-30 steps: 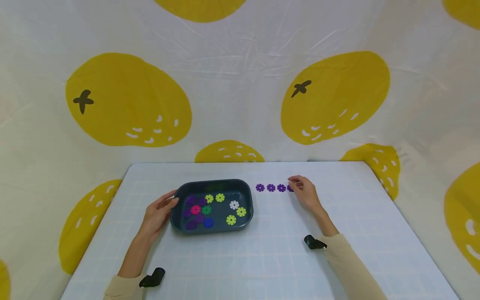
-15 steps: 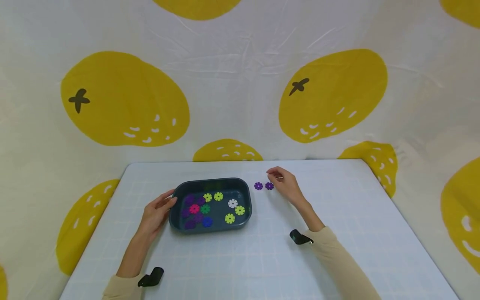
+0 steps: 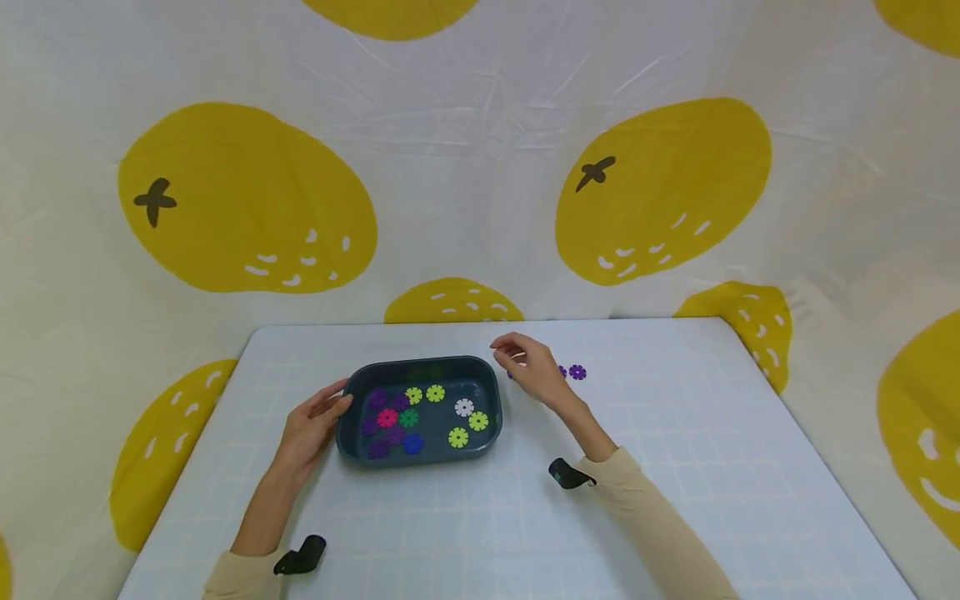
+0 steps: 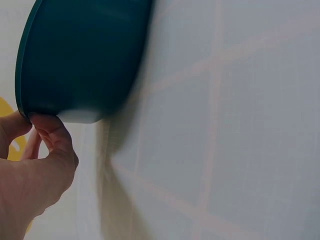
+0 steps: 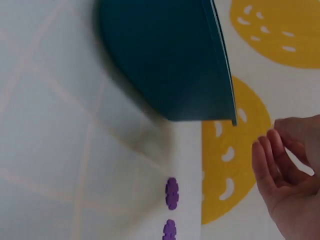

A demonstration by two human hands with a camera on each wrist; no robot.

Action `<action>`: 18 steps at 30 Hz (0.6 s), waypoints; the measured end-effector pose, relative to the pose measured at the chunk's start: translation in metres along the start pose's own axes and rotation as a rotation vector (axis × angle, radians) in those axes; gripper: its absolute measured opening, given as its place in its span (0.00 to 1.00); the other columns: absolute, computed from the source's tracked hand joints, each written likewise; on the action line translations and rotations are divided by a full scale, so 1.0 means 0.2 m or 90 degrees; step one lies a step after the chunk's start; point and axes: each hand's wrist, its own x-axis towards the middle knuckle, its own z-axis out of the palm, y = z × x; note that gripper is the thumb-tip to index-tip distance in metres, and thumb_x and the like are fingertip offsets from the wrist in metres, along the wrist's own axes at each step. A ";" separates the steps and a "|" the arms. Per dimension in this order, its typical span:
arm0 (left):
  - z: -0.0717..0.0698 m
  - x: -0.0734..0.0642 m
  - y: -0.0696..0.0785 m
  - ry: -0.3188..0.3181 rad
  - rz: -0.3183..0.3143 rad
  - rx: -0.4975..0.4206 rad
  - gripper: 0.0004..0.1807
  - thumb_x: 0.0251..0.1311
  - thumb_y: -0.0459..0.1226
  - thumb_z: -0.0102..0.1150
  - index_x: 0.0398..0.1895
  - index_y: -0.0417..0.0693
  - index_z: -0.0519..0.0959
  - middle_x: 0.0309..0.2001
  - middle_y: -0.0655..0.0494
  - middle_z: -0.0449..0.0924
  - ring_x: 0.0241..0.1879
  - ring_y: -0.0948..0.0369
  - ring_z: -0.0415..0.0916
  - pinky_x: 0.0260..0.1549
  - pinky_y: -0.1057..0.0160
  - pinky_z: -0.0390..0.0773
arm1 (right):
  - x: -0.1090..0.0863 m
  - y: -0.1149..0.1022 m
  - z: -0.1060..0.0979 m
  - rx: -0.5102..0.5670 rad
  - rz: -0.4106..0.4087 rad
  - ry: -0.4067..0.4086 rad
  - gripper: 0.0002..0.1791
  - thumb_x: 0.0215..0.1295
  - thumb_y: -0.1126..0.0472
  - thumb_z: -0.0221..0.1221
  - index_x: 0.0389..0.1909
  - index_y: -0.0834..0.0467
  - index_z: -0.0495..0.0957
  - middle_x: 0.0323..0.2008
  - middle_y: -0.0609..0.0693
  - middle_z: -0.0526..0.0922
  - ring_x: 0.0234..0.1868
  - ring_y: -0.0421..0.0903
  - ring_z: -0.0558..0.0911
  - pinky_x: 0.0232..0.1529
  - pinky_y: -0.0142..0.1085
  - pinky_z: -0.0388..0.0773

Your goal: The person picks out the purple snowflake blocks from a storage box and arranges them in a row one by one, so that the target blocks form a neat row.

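My left hand (image 3: 309, 427) grips the left end of a dark teal plastic tray (image 3: 420, 457), thumb at the rim and fingers against the outer wall, as the left wrist view shows. Flower-shaped plastic discs lie in the tray: several purple (image 3: 378, 448), several yellow (image 3: 458, 437), one white (image 3: 464, 407), one pink (image 3: 387, 418), one green (image 3: 408, 418) and one blue (image 3: 413, 443). My right hand (image 3: 531, 372) hovers beside the tray's right end, fingers loosely bent, nothing visible in them. It partly hides a row of purple discs (image 3: 577, 372) on the table.
The white table (image 3: 465, 533) has a faint grid on its cover. Behind it hangs a pale cloth (image 3: 465, 167) with large yellow fruit prints. A black wrist device (image 3: 302, 556) sits at the left cuff, another black device (image 3: 572, 473) at the right cuff.
My right hand has moved left along the row of purple discs, from its right end to beside the tray. The discs at the right end are uncovered again. Left hand and tray stay put.
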 end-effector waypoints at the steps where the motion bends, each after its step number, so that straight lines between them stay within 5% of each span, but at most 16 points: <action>1: 0.00 0.00 0.00 0.002 -0.001 0.001 0.31 0.65 0.46 0.70 0.70 0.51 0.76 0.42 0.69 0.80 0.44 0.70 0.74 0.41 0.73 0.76 | 0.00 -0.01 0.02 0.002 -0.008 -0.007 0.12 0.75 0.62 0.61 0.54 0.62 0.81 0.46 0.55 0.84 0.48 0.50 0.82 0.56 0.44 0.81; 18: 0.00 0.00 0.01 -0.004 -0.016 -0.001 0.33 0.66 0.46 0.69 0.73 0.50 0.73 0.42 0.69 0.79 0.43 0.70 0.73 0.40 0.72 0.74 | 0.02 -0.12 0.24 0.030 -0.093 -0.099 0.13 0.75 0.66 0.59 0.55 0.67 0.79 0.48 0.57 0.84 0.47 0.50 0.82 0.52 0.37 0.81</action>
